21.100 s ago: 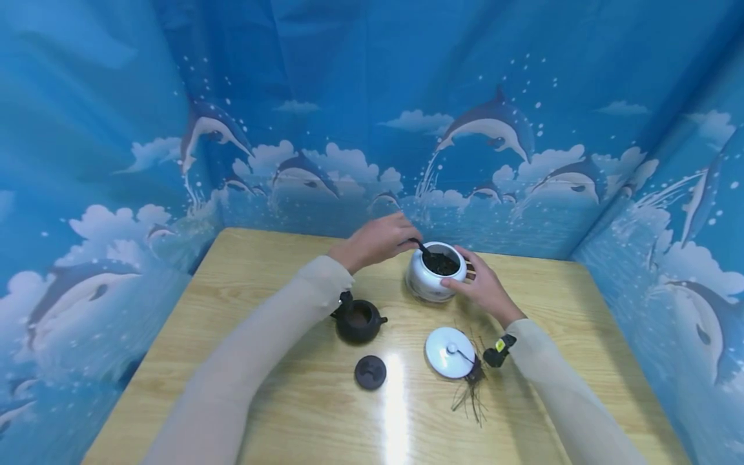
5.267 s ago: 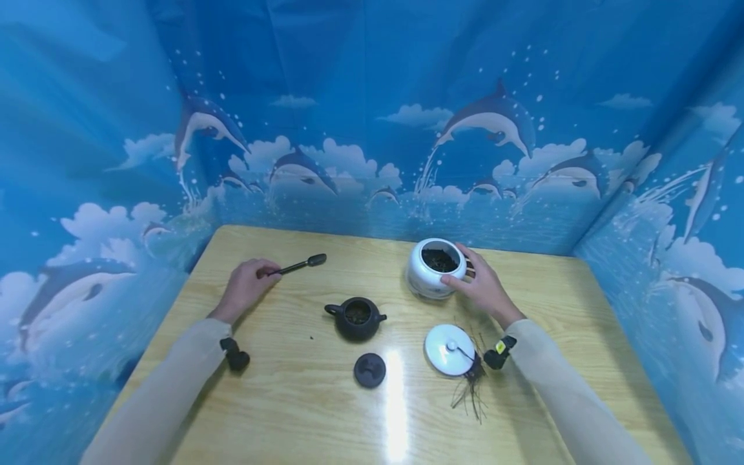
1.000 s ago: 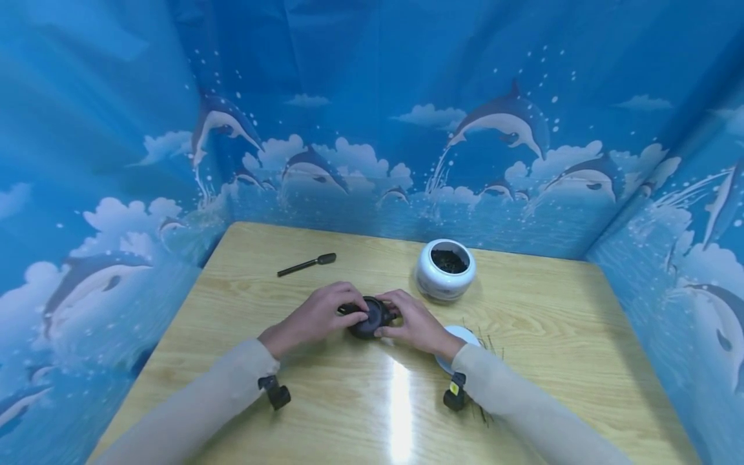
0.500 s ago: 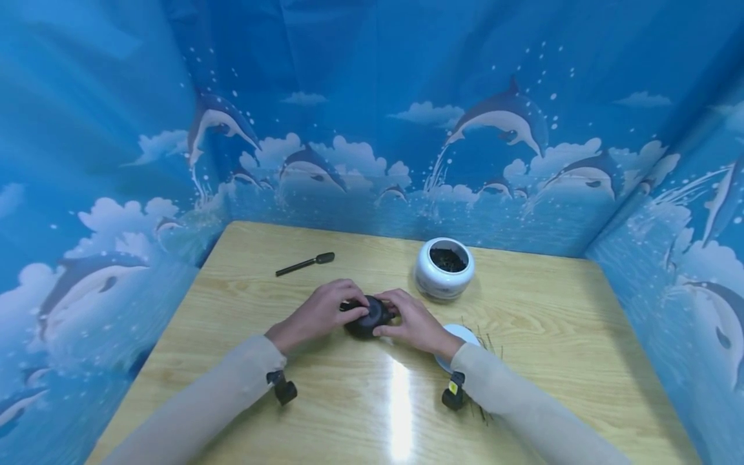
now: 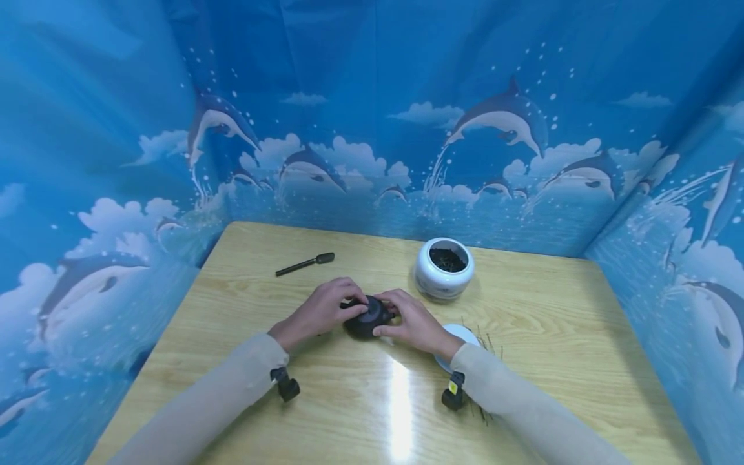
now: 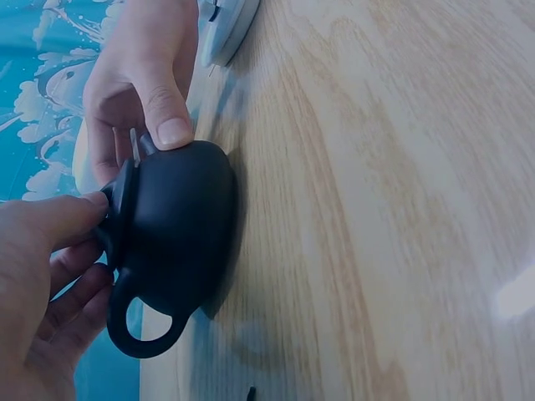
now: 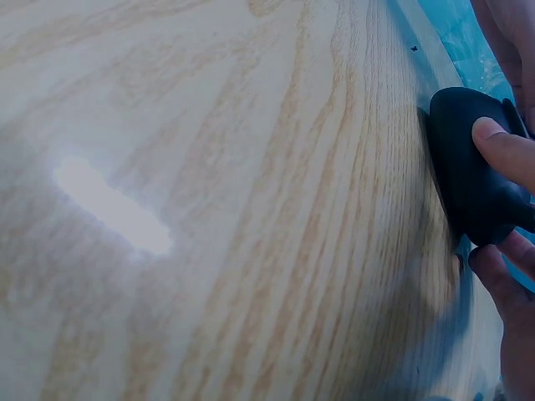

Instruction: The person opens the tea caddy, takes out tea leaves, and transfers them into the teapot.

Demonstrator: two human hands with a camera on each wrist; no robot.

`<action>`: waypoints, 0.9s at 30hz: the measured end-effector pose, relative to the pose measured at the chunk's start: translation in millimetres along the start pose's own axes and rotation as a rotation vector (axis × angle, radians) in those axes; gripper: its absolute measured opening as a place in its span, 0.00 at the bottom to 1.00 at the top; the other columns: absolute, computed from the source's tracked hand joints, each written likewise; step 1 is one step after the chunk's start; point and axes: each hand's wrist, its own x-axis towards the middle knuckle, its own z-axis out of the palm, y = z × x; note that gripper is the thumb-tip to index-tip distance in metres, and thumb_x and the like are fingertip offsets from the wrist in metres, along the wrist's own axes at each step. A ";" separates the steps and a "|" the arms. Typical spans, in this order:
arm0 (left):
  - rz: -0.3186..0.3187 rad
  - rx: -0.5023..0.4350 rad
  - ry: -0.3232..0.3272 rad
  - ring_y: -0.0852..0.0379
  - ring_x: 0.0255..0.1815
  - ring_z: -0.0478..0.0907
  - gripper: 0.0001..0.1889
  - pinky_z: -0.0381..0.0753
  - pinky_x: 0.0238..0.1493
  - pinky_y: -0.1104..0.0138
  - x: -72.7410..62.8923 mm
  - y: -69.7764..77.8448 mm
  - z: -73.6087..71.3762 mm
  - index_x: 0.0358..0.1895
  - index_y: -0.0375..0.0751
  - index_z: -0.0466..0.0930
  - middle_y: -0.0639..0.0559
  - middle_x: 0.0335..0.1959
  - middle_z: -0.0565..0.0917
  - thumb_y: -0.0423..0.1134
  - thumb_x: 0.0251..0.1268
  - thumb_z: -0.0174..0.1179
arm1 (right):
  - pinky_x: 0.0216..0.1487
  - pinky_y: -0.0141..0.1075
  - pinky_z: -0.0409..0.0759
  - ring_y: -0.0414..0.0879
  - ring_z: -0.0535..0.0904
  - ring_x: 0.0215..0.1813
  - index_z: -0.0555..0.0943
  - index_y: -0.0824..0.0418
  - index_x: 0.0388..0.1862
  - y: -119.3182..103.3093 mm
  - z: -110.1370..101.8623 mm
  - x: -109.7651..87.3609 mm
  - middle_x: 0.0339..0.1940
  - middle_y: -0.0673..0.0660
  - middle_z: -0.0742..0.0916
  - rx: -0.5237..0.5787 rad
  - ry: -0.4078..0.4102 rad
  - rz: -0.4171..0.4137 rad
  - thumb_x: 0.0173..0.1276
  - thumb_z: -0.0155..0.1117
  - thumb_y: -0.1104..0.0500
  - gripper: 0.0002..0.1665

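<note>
A small dark teapot (image 6: 184, 221) stands on the wooden table between both hands. Its lid (image 6: 124, 209) sits over the mouth, and in the left wrist view a thin gap seems to show along part of the rim. With thumb and fingers my left hand (image 5: 325, 311) pinches the lid's knob, above the handle side. From the spout side, my right hand (image 5: 414, 324) grips the pot's body, its thumb (image 7: 493, 138) on the near wall and other fingers on the far wall. Those fingers partly hide the spout.
Behind and to the right stands a white jar (image 5: 438, 283) holding dark tea leaves. Its white lid (image 5: 463, 332) lies partly under my right wrist, beside thin dry twigs (image 5: 485, 413). A black scoop (image 5: 305, 264) lies at the back left. A dolphin-print curtain (image 5: 372, 116) surrounds the table.
Earlier my left hand had the scoop in the jar, then laid it down. The teapot lid has gone from table to pot, and my right hand from jar to teapot. Lately, little movement.
</note>
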 end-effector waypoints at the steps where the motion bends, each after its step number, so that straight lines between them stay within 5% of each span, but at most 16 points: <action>1: 0.006 -0.005 0.002 0.55 0.56 0.86 0.07 0.88 0.61 0.55 0.1 -0.6 0.6 0.50 0.49 0.91 0.53 0.51 0.89 0.43 0.75 0.72 | 0.70 0.49 0.84 0.49 0.85 0.66 0.75 0.52 0.79 -0.2 -0.3 -0.1 0.71 0.54 0.82 -0.002 0.001 0.001 0.69 0.82 0.46 0.43; 15: 0.033 -0.095 0.075 0.55 0.56 0.86 0.10 0.88 0.61 0.55 -1.3 -11.1 8.0 0.53 0.50 0.91 0.54 0.52 0.89 0.45 0.75 0.72 | 0.73 0.52 0.82 0.51 0.85 0.68 0.70 0.52 0.84 -1.3 -4.4 -2.3 0.75 0.55 0.81 -0.004 0.007 0.008 0.68 0.82 0.45 0.50; 27: 0.062 -0.141 0.082 0.56 0.59 0.86 0.15 0.87 0.64 0.54 5.0 12.2 4.6 0.60 0.47 0.90 0.54 0.55 0.90 0.46 0.77 0.71 | 0.76 0.51 0.81 0.63 0.80 0.74 0.73 0.55 0.82 -11.2 -59.2 -1.3 0.75 0.59 0.81 0.026 0.138 -0.129 0.74 0.78 0.52 0.41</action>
